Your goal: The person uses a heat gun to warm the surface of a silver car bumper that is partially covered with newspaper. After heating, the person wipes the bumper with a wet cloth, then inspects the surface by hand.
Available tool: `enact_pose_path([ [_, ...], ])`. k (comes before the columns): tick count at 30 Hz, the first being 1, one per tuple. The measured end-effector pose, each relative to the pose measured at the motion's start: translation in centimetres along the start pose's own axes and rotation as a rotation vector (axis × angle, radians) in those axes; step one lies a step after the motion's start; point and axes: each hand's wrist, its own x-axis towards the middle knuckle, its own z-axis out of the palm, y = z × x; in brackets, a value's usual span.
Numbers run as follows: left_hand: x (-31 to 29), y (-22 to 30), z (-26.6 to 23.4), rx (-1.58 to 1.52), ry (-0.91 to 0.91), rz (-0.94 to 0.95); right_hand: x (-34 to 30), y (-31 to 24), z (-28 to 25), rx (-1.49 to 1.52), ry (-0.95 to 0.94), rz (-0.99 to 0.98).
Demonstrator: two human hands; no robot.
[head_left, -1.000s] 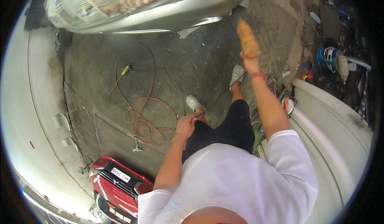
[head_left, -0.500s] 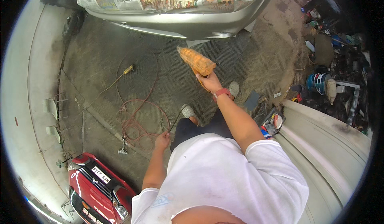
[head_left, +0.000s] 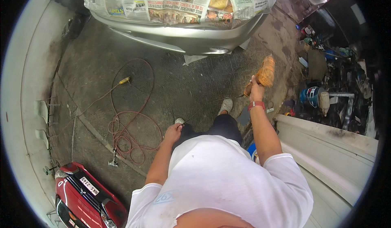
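My right hand is stretched forward to the right, closed round the handle of a pistol-shaped tool wrapped in orange. Its thick body points away from me, above the floor. In front of my left thigh, my left hand is closed on a thin dark cord. Where the cord leads cannot be made out. Ahead stands a silver car bumper, its upper part covered with newspaper under clear plastic.
A red hose lies looped on the floor, with a metal fitting at its near end. A yellow cord connector rests beside it. At the lower left is a red car front. Rightward are a blue bucket, clutter and a pale panel.
My right hand has swung the orange-wrapped tool to the right, away from the bumper, and its body now points more straight ahead. My left hand has risen slightly, still gripping the cord.
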Motion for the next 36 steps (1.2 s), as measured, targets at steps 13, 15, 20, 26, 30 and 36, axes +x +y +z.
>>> enact_pose_path([
  [13, -8.6, -12.7, 0.0, -0.045, 0.111, -0.332, -15.4, 7.8, 19.6, -0.285, -0.768, -0.404],
  [15, -9.7, -15.3, 0.4, 0.011, 0.121, -0.389, -17.4, 7.4, 23.9, -0.23, -0.831, -0.407],
  [20, -13.3, -16.4, 1.6, -0.113, 0.152, -0.404, -19.5, 2.4, 28.0, -0.048, -1.007, -0.092],
  [26, -11.2, -14.1, 2.5, -0.153, 0.099, -0.423, -14.1, 2.6, 22.3, -0.087, -0.815, -0.248],
  [30, -8.5, -12.8, 2.0, -0.068, 0.068, -0.359, -12.2, 0.4, 16.4, -0.082, -0.686, -0.238],
  [36, -3.7, -9.1, 0.1, -0.005, 0.008, -0.227, -8.2, -3.1, 8.9, -0.077, -0.574, -0.199],
])
